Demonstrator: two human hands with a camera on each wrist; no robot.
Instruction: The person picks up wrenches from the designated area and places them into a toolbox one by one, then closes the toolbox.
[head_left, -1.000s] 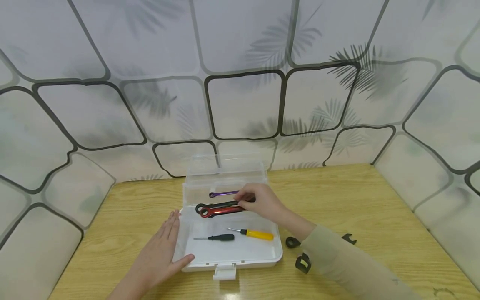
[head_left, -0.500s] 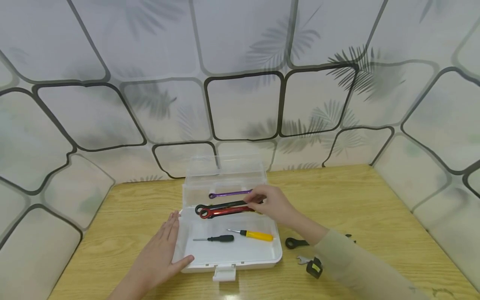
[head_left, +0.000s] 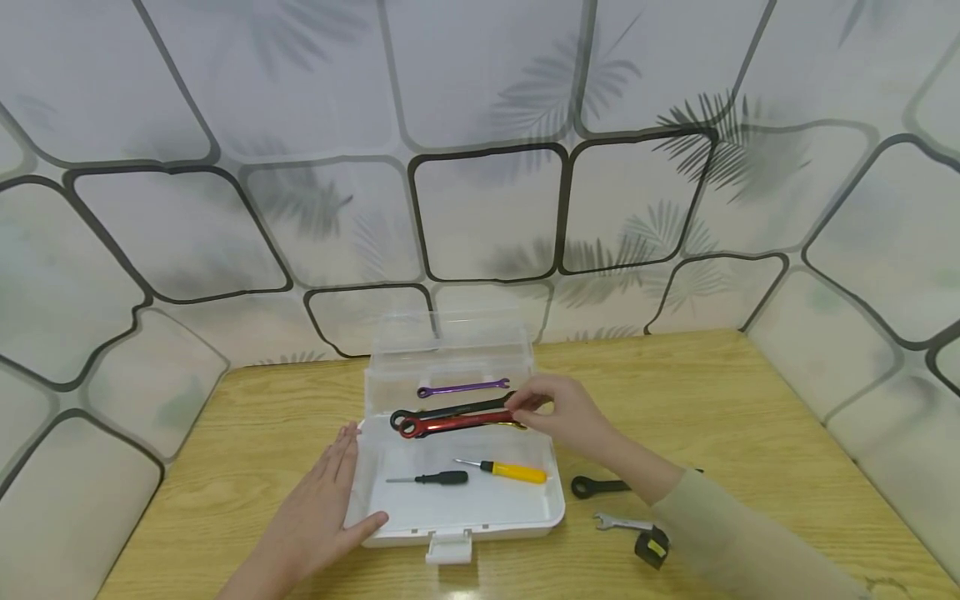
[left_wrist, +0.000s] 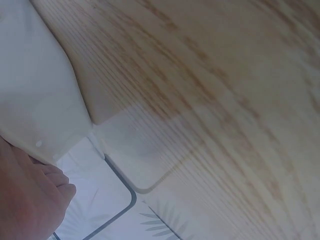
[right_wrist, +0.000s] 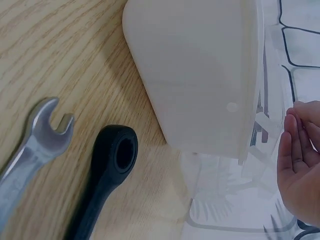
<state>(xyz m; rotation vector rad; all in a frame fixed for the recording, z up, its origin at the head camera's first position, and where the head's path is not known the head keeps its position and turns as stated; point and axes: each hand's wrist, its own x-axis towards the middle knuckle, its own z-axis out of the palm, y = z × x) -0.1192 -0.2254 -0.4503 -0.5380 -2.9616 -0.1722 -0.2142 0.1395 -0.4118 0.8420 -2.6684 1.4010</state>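
Fingers extended, my left hand (head_left: 315,500) rests against the left side of the white toolbox (head_left: 517,528), its thumb over the front rim. My right hand (head_left: 566,417) is over the box's right side, at the right ends of a red wrench (head_left: 450,423) and a black wrench (head_left: 450,410). In the right wrist view its thumb and fingertips are close together, with nothing visible between them. Higher up in the box lies a purple wrench (head_left: 461,388). A black-handled screwdriver (head_left: 442,477) and a yellow-handled screwdriver (head_left: 517,472) lie in the front part.
The toolbox's clear lid (head_left: 450,337) stands raised at the back. Right of the box lie a black ratchet wrench (head_left: 592,487) and a silver open-end wrench (head_left: 618,522), partly under my right sleeve. A small black block (head_left: 651,547) with a yellow patch shows beside the sleeve.
My right hand has slid rightward along the wrenches, uncovering their right ends and the purple wrench's. The black block has shifted right with the arm, revealing the silver wrench. My left hand is still.
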